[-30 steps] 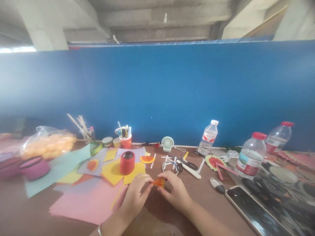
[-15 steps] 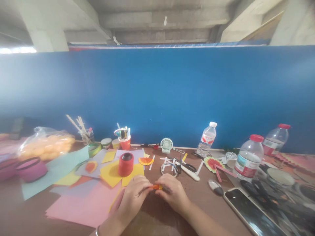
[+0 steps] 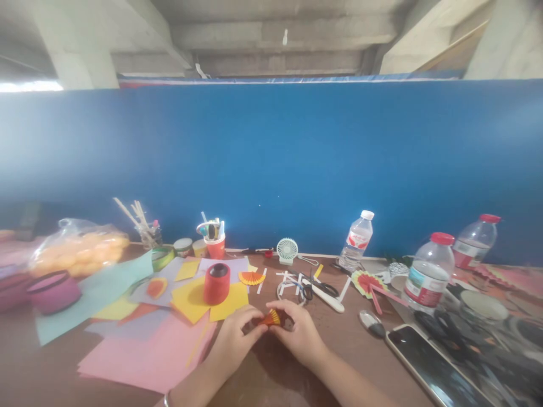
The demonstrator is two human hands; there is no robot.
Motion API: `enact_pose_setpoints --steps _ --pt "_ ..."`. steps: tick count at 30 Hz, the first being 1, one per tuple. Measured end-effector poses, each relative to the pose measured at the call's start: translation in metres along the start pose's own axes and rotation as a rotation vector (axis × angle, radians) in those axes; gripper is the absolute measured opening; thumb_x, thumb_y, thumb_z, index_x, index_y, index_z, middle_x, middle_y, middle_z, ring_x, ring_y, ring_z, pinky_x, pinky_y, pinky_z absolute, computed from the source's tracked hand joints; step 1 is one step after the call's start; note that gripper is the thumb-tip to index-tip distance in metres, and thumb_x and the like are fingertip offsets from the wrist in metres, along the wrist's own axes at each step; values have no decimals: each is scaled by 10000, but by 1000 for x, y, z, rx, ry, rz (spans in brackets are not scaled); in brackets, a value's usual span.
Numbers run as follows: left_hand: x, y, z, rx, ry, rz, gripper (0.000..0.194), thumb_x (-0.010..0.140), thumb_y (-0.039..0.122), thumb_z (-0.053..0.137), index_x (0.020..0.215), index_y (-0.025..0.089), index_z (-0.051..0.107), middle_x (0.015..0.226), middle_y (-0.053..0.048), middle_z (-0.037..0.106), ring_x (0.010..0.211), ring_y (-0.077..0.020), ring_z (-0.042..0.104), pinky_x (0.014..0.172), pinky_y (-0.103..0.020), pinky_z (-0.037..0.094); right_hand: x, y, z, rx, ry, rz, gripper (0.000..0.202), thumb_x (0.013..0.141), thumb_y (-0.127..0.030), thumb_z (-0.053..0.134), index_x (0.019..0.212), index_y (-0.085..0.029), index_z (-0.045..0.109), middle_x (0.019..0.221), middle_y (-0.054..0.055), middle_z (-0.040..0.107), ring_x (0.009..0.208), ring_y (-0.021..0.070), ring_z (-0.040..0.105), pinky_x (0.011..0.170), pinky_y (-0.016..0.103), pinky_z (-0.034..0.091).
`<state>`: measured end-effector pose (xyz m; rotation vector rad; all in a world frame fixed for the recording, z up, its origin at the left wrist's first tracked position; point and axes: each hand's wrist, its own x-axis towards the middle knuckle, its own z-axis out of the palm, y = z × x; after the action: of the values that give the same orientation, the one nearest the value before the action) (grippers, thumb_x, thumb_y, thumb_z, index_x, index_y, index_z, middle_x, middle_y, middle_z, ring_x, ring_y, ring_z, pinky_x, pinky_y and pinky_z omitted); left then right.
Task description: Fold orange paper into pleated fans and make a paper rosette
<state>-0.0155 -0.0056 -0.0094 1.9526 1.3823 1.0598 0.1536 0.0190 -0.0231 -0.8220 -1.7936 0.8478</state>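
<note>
Between my two hands is a small pleated paper fan (image 3: 272, 318), orange and yellow, partly spread. My left hand (image 3: 238, 333) pinches its left side, and my right hand (image 3: 300, 333) pinches the right side with thumb and fingers. Just beyond them lies a second, fully spread orange paper fan (image 3: 251, 278). A red roll or spool with a dark top (image 3: 216, 284) stands on yellow paper (image 3: 186, 299) ahead of my left hand. Past my right hand are black-handled scissors (image 3: 324, 288), a white-handled tool (image 3: 328, 298) and white paper strips (image 3: 262, 281).
Pink paper sheets (image 3: 136, 362) spread at the left. A small fan (image 3: 287, 250) and a cup of tools (image 3: 215, 244) stand along the blue partition (image 3: 271, 158). To the right are a phone (image 3: 432, 362), water bottles (image 3: 429, 274) and a pink-and-yellow paper rosette (image 3: 368, 284).
The pleated paper in my hands has tilted up and opened, so its folds now show as a small fan. My fingers have shifted around it; the things on the table stay put.
</note>
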Motion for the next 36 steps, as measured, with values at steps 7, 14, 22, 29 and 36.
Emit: enact_pose_setpoints --steps 7,14,22,29,36 --pt "2 -2 5 -286 -24 -125 153 740 269 536 829 167 607 819 -42 652 778 -195 588 723 -301 448 1 -3 5 117 44 203 307 660 -129 603 961 -185 582 839 25 639 755 167 590 694 271 464" --pt "2 -2 6 -337 -17 -128 146 722 248 563 824 153 606 807 -43 651 775 -194 583 725 -302 440 2 -3 5 70 37 219 132 661 -191 616 789 -163 631 757 23 664 721 185 598 689 284 465" --pt "4 -3 6 -465 12 -166 207 744 310 558 839 140 630 824 -53 667 788 -202 591 728 -307 447 1 -2 6 117 54 270 128 670 -212 630 786 -159 643 728 21 668 689 182 597 646 268 462" --pt "4 -1 7 -461 25 -193 201 734 296 565 838 138 636 812 -50 680 762 -196 600 723 -307 450 1 -9 6 68 81 269 96 696 -200 591 757 -163 655 742 22 677 710 186 603 670 266 459" --pt "4 -5 8 -326 11 -179 174 685 292 603 766 144 645 768 -48 676 751 -206 597 702 -303 446 1 -9 7 67 101 295 75 682 -197 593 716 -161 649 680 18 666 656 182 597 632 267 462"
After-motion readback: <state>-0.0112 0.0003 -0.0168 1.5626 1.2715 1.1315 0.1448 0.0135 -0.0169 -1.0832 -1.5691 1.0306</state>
